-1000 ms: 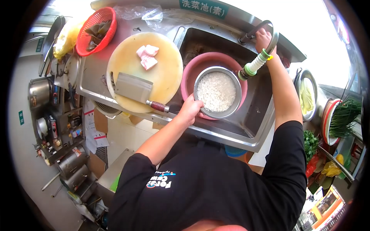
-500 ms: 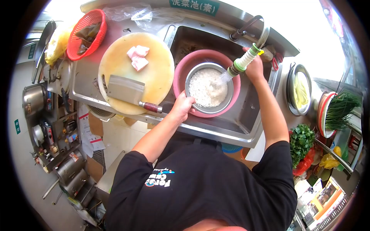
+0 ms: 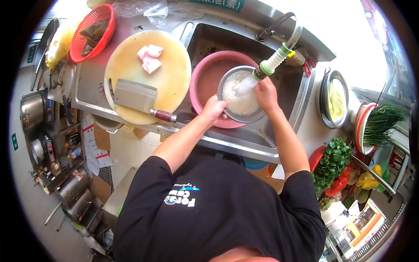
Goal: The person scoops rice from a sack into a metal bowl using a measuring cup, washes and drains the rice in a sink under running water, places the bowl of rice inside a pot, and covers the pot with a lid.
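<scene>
My left hand (image 3: pixel 212 109) grips the left rim of a grey metal bowl (image 3: pixel 247 118), thumb over the edge. The bowl holds white rice (image 3: pixel 239 104) in cloudy water. On its right side, my right hand (image 3: pixel 266 94) has closed on the rim. Water runs into the bowl from a white-and-green faucet extension (image 3: pixel 274 61) just above. Beneath, partly covered by the bowl, a pink basin (image 3: pixel 196 87) sits in the steel sink (image 3: pixel 283 94) and contains murky water.
Left of the sink, a round cutting board (image 3: pixel 174 56) bears a cleaver (image 3: pixel 136 94) and several pale meat pieces (image 3: pixel 150 59). A red basket (image 3: pixel 92 32) stands behind it. To the right are a bowl of yellowish leaves (image 3: pixel 336 100), green chives (image 3: pixel 384 124) and leafy herbs (image 3: pixel 332 161).
My right hand has come down from beside the faucet to the bowl's right rim. The bowl has shifted slightly to the right within the basin, and water still flows into it.
</scene>
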A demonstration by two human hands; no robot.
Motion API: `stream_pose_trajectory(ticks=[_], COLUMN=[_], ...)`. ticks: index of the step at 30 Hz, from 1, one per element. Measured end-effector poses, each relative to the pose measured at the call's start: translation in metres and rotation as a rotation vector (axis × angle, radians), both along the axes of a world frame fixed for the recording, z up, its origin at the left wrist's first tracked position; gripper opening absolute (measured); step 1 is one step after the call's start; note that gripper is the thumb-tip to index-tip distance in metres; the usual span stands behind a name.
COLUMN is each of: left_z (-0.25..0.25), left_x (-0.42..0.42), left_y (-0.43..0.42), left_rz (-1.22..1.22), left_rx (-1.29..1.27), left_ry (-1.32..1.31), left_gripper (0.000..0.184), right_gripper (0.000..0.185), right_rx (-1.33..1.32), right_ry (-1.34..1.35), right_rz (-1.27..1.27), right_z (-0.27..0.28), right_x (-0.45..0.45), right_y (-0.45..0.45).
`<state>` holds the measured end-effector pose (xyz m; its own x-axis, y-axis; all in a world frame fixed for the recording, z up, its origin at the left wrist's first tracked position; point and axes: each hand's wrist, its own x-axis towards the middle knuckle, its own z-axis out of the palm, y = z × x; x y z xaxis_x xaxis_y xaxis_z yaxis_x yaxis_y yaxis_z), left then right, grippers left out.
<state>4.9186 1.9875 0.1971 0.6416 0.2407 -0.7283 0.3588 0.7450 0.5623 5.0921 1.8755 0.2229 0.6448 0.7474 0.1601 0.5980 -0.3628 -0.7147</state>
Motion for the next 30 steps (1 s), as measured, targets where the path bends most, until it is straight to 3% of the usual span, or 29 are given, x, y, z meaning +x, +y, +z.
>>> stream_pose_trajectory(ticks=[2, 6, 11, 14, 15, 17, 20, 22, 24, 25, 26, 28, 29, 30], left_z=[-0.001, -0.006, -0.009, -0.001, 0.0, 0.003, 0.005, 0.004, 0.002, 0.001, 0.001, 0.004, 0.006, 0.007], left_x=[0.0, 0.008, 0.004, 0.003, 0.003, -0.003, -0.007, -0.01, -0.016, -0.019, -0.023, -0.028, -0.03, -0.03], left_y=[0.004, -0.001, 0.001, 0.005, 0.007, 0.01, 0.014, 0.014, 0.015, 0.018, 0.019, 0.017, 0.018, 0.019], left_rz=[-0.023, -0.024, -0.006, 0.006, 0.016, 0.06, 0.016, 0.06, 0.116, 0.067, 0.018, 0.074, 0.082, 0.088], left_rx=[0.074, 0.084, 0.093, 0.073, 0.076, 0.119, 0.114, 0.099, 0.083, 0.095, 0.105, 0.12, 0.096, 0.074], left_ry=[-0.053, -0.047, -0.017, 0.015, 0.01, -0.002, 0.057, 0.029, 0.008, -0.006, -0.018, -0.024, -0.007, 0.008], left_gripper=[0.032, 0.032, 0.032, 0.032, 0.032, 0.033, 0.034, 0.035, 0.035, 0.036, 0.038, 0.037, 0.037, 0.037], right_gripper=[0.029, 0.034, 0.038, 0.029, 0.019, 0.019, 0.015, 0.013, 0.034, 0.036, 0.042, 0.045, 0.049, 0.049], right_rx=[-0.06, -0.151, -0.165, 0.092, 0.253, 0.377, 0.31, 0.451, 0.099, 0.091, 0.048, 0.168, 0.161, 0.161], right_ry=[-0.131, -0.149, 0.037, 0.471, 0.448, 0.392, 0.367, 0.675, 0.461, 0.423, 0.555, 0.579, 0.59, 0.591], right_rz=[0.075, 0.11, 0.03, -0.13, -0.252, -0.399, -0.504, -0.453, -0.372, -0.482, -0.53, -0.55, -0.374, -0.365], right_z=[-0.002, -0.01, -0.015, -0.034, -0.001, 0.019, 0.0, 0.0, -0.029, -0.043, -0.04, 0.004, 0.003, 0.0], right_x=[-0.004, -0.021, -0.009, 0.015, 0.015, 0.044, 0.104, 0.124, 0.172, 0.191, 0.207, 0.167, 0.17, 0.171], right_y=[0.004, 0.012, 0.007, -0.005, 0.006, 0.015, 0.029, 0.044, 0.051, 0.066, 0.08, 0.106, 0.108, 0.111])
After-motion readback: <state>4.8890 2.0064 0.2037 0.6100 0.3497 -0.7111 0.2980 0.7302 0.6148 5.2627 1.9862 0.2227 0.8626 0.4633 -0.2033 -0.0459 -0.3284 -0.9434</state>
